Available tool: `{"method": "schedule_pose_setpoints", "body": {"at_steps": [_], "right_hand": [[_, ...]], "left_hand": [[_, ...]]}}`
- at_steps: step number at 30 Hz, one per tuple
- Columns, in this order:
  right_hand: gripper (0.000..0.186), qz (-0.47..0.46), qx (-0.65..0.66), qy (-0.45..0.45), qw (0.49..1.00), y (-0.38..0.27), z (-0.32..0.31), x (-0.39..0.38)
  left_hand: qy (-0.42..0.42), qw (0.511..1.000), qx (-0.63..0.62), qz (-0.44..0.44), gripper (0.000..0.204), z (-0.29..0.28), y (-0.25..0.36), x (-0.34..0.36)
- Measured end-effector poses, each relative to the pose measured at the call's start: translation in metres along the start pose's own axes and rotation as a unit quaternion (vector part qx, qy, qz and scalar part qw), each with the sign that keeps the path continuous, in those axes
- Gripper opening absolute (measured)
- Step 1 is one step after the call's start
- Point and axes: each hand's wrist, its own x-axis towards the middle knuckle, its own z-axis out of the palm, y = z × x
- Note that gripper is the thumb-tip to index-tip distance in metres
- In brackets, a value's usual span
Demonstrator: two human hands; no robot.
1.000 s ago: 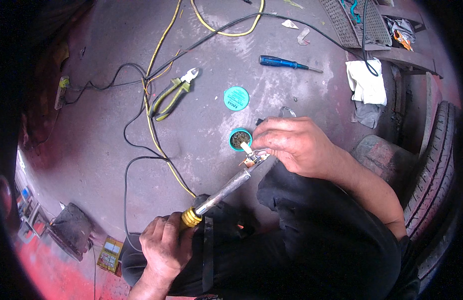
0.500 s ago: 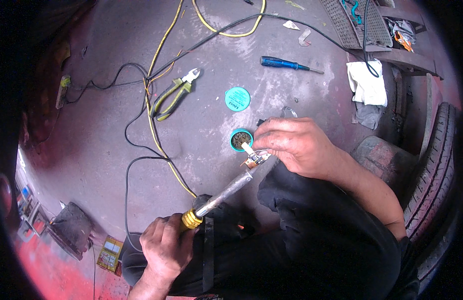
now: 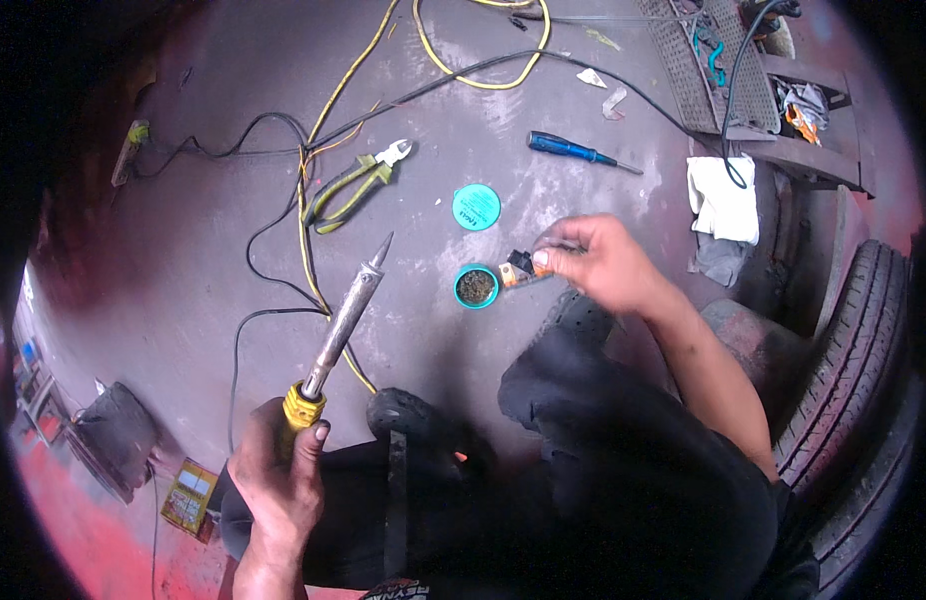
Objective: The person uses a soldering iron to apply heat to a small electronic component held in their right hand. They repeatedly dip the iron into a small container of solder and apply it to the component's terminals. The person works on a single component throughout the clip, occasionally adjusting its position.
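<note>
My left hand (image 3: 281, 460) is wrapped round the yellow handle of a soldering iron (image 3: 345, 325), whose pointed tip angles up over the floor. The thumb and fingers of my right hand (image 3: 608, 265) are pinched together beside a cluster of small black, white and orange electronic parts (image 3: 518, 268). Whether the fingertips grip one of these parts is too small to tell. Left of the parts stands a small round teal tin (image 3: 475, 287) with dark, grainy stuff inside. Its teal lid (image 3: 477, 207) lies farther off.
Green-handled pliers (image 3: 355, 188) and a blue screwdriver (image 3: 573, 148) lie on the floor. Black and yellow cables (image 3: 308, 215) run along the left. A white cloth (image 3: 723, 198), a perforated metal tray (image 3: 673, 85) and a tyre (image 3: 848, 340) are on the right.
The soldering iron has moved left, away from the small circuit board and my right hand, and now points more upward. My right hand has shifted slightly up from where it held the board.
</note>
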Motion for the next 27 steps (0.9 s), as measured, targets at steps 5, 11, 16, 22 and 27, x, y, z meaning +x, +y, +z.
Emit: {"method": "schedule_pose_setpoints", "body": {"at_steps": [5,11,16,22,27], "right_hand": [[0.021,0.201,0.280,-0.069,0.936,0.018,-0.039,0.023],[0.022,0.184,0.277,-0.035,0.942,0.020,-0.034,0.013],[0.018,-0.082,-0.001,0.133,0.988,-0.004,-0.009,0.004],[0.023,-0.288,-0.089,0.150,0.942,-0.042,0.001,-0.017],[0.035,-0.335,-0.129,0.134,0.924,-0.045,0.006,-0.022]], "left_hand": [[-0.025,0.999,-0.015,-0.025,0.031,-0.004,0.008,0.001],[-0.024,1.000,-0.003,-0.012,0.031,0.000,0.008,0.007],[-0.067,0.998,0.010,-0.009,0.033,0.007,0.003,0.001],[-0.110,0.993,0.001,0.052,0.037,0.013,0.005,0.001],[-0.102,0.988,0.012,0.114,0.039,0.013,0.004,0.002]]}}
